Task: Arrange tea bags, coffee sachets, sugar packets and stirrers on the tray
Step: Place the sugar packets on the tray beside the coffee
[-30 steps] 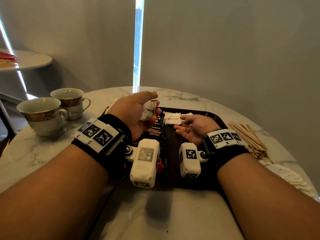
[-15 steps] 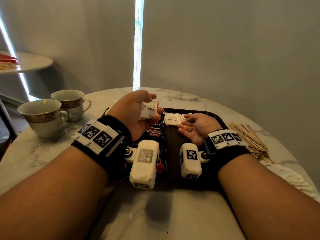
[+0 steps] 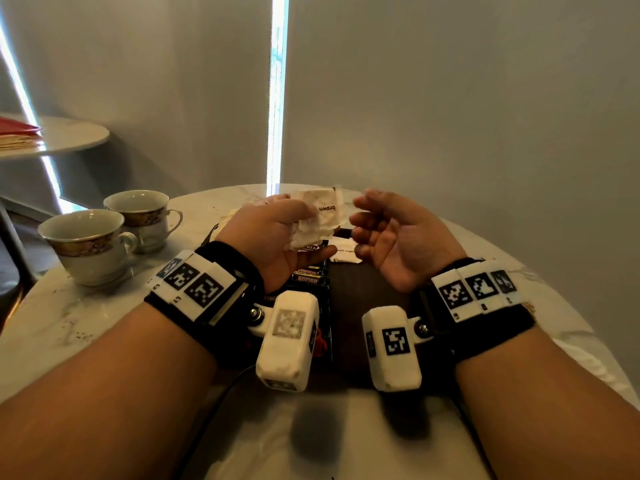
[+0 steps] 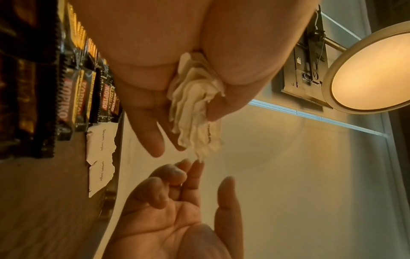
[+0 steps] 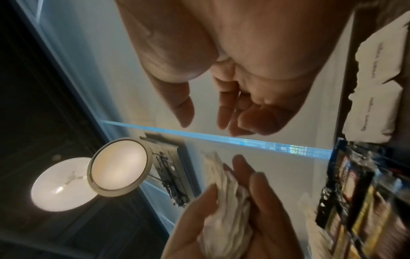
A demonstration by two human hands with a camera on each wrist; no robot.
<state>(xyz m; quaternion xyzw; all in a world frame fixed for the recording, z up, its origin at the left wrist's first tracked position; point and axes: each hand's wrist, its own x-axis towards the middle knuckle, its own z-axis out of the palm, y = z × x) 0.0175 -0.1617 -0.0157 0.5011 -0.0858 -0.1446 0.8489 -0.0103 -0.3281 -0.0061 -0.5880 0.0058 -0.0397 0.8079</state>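
Note:
My left hand (image 3: 311,230) grips a bunch of white sugar packets (image 3: 320,214) above the far edge of the dark brown tray (image 3: 363,285). The wrist views show the bundle (image 4: 193,119) (image 5: 224,201) pinched between thumb and fingers. My right hand (image 3: 374,230) hovers just right of it, palm turned towards the bundle, fingers loosely bent and empty (image 4: 193,184). Black Kopiko coffee sachets (image 3: 308,275) (image 4: 66,108) lie in a row on the tray's left side. Two brown-sugar packets (image 3: 343,252) (image 4: 101,152) lie at the tray's far end.
Two gold-banded teacups (image 3: 86,244) (image 3: 142,216) stand on the marble table (image 3: 69,327) left of the tray. A small round side table (image 3: 69,136) stands further back on the left. My right wrist hides whatever lies right of the tray.
Both hands have risen from the tray. The left hand lifted its bundle of sugar packets higher and farther away; the right hand came up beside it, still empty.

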